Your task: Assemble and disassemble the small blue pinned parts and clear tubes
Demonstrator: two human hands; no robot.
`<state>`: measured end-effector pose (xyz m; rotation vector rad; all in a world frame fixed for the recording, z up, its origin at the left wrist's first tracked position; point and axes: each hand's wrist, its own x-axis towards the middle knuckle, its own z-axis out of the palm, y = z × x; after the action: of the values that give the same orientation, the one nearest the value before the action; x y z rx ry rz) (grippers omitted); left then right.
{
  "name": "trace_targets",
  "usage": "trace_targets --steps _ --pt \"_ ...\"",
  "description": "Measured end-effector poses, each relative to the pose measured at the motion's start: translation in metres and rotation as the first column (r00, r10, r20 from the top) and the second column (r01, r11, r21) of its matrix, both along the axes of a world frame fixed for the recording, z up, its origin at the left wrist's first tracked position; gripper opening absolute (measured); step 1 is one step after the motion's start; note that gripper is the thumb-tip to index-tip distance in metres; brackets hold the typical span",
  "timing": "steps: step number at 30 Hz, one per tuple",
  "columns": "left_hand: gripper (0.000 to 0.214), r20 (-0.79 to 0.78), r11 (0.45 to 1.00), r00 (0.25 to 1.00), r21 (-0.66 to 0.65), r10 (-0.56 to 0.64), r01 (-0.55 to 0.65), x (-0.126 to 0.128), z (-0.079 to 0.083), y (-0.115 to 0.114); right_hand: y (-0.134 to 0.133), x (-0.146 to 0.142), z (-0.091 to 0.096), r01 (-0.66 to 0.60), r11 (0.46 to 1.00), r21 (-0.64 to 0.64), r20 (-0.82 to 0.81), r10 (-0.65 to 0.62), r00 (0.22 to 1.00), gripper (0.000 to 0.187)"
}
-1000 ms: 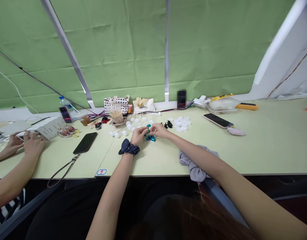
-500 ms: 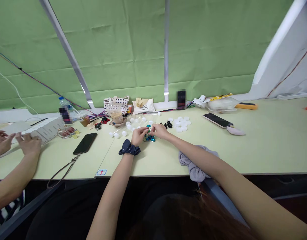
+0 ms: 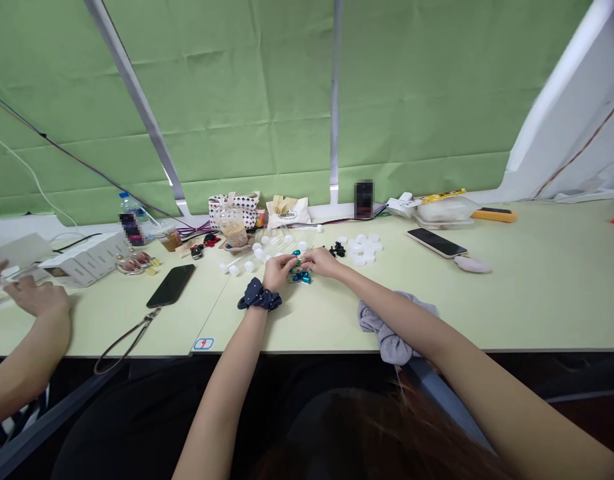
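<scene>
My left hand point(image 3: 277, 272), with a dark dotted scrunchie point(image 3: 259, 295) round its wrist, is closed in a pinch on a small green piece point(image 3: 299, 262). Facing it, my right hand point(image 3: 321, 263) has its fingers pinched close to the same piece; what they hold is too small to make out. Shiny blue pieces point(image 3: 303, 277) lie on the table just under my fingertips. Beyond my right hand is a little pile of black parts point(image 3: 339, 249). White round caps point(image 3: 365, 249) are gathered to the right of that. Clear tubes with white ends point(image 3: 274, 244) lie behind my left hand.
A dark phone point(image 3: 171, 285) with a strap lies left, a second phone point(image 3: 437, 243) right. A grey cloth point(image 3: 389, 333) hangs at the table edge under my right forearm. A drink cup point(image 3: 233, 233) stands behind the tubes. A co-worker's hands point(image 3: 39, 298) are beside white boxes point(image 3: 89, 261).
My hands stay pinched together at almost the same spot. At the left, the co-worker's hands have shifted left, away from the white boxes.
</scene>
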<state>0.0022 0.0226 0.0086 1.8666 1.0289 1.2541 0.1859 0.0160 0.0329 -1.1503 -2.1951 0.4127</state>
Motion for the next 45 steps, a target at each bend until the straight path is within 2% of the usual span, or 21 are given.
trace_targets --steps 2,6,9,15,20,23,28,33,37,42,45 --pt "0.045 -0.003 1.0 1.0 -0.002 -0.01 0.01 0.0011 0.0009 -0.0017 -0.0009 -0.0002 0.0014 0.093 0.995 0.036 0.056 -0.095 0.994 0.003" --pt "0.045 0.003 1.0 1.0 -0.01 -0.02 0.02 0.0027 0.0023 -0.0037 -0.0017 -0.0025 0.0018 0.196 0.98 0.039 0.084 -0.198 0.977 0.01" --pt "0.046 0.003 1.0 1.0 -0.011 -0.016 0.016 0.0027 0.0019 -0.003 0.0005 -0.0033 -0.0008 0.194 0.981 0.029 0.067 -0.195 0.978 0.014" --pt "0.048 0.005 1.0 1.0 -0.018 -0.012 0.012 0.0024 0.0028 -0.0028 0.0052 -0.0028 -0.0055 0.113 0.993 0.015 -0.005 -0.113 0.994 0.014" --pt "0.05 0.028 1.0 1.0 -0.015 -0.009 0.009 0.0011 0.0033 -0.0019 0.0034 -0.0026 -0.006 -0.034 0.993 -0.117 -0.16 0.015 0.987 0.009" --pt "0.049 0.037 1.0 0.999 -0.011 0.007 -0.006 -0.0003 0.0024 -0.0007 0.0028 -0.0024 -0.0063 -0.086 0.986 -0.139 -0.207 0.056 0.977 0.011" --pt "0.05 0.017 1.0 1.0 -0.019 0.012 -0.011 -0.001 0.002 -0.0007 0.0013 -0.0032 -0.0037 -0.015 0.997 -0.076 -0.171 0.002 0.985 0.007" --pt "0.05 0.029 0.999 1.0 -0.031 -0.01 0.011 -0.0002 0.0022 -0.0008 0.0009 -0.0046 -0.0027 0.028 0.997 -0.069 -0.168 -0.039 0.985 0.004" --pt "0.05 0.047 0.999 0.999 -0.033 -0.012 0.014 0.0 0.0021 -0.0004 0.0017 -0.0062 -0.0035 0.059 0.997 -0.04 -0.16 -0.065 0.985 0.007" --pt "0.05 0.048 0.999 0.998 -0.031 -0.029 0.03 0.0002 0.002 -0.0006 -0.0007 -0.0069 -0.0014 0.158 0.987 0.034 -0.072 -0.155 0.985 0.011" --pt "0.049 0.046 0.999 0.999 -0.031 -0.028 0.029 0.0002 0.0021 -0.0008 -0.0024 -0.0073 -0.001 0.167 0.985 0.05 -0.081 -0.162 0.983 0.014"
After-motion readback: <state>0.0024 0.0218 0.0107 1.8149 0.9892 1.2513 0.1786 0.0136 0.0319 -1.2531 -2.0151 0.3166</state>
